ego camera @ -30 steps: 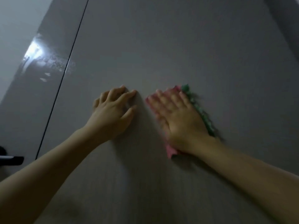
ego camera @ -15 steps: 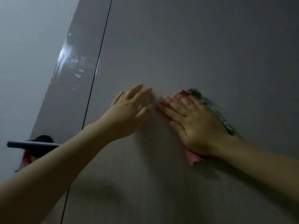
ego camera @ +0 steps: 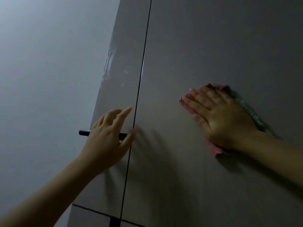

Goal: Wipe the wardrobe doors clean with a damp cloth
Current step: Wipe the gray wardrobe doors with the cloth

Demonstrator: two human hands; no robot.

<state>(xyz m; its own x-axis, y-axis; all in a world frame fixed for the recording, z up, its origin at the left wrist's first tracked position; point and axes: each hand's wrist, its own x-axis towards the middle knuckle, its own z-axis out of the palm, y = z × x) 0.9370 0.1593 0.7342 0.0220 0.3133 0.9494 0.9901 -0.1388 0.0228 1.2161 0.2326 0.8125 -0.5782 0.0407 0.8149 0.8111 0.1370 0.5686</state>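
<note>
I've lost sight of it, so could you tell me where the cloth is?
The pink-and-green cloth lies flat under the right hand on the right grey wardrobe door.

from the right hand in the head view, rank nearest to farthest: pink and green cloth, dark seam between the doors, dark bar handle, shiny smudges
1. Pink and green cloth, under the right hand.
2. Dark seam between the doors, to its left.
3. Shiny smudges and dark bar handle, both left of the seam: too close to call.
</note>
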